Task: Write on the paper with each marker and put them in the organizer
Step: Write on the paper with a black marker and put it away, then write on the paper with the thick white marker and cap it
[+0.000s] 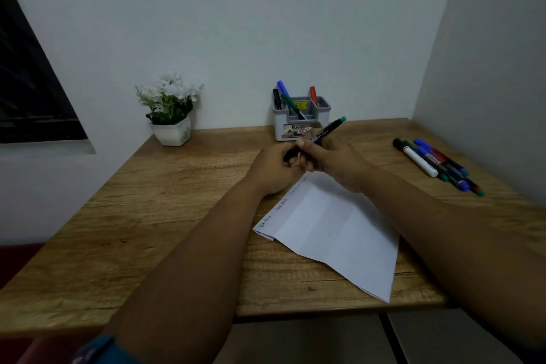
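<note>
**Both hands on one green-ended marker above the paper**

The wooden desk (165, 216) with its grained brown top fills the lower frame, its far edge against a pale wall and its right edge against a side wall. The left half of the top is bare wood from the near edge almost to the far one.

The white folded sheet of paper (334, 233) lies skewed, right of centre, one corner almost at the near edge; handwritten words run along its upper-left edge.

The left hand (274, 168) and right hand (334, 161) meet above the paper's far corner. The right hand grips the barrel of a black marker with a green end (328, 129), tilted up toward the far right; the left hand's curled fingers close round its lower, dark end.

A white pot of white flowers (171, 109) stands at the far left corner.

The grey plastic organizer (302, 120) sits at the far edge, centre, just beyond the hands, holding blue, black, green and red markers upright or leaning.

A loose cluster of markers (437, 164) lies near the right edge, well apart from the paper.
</note>
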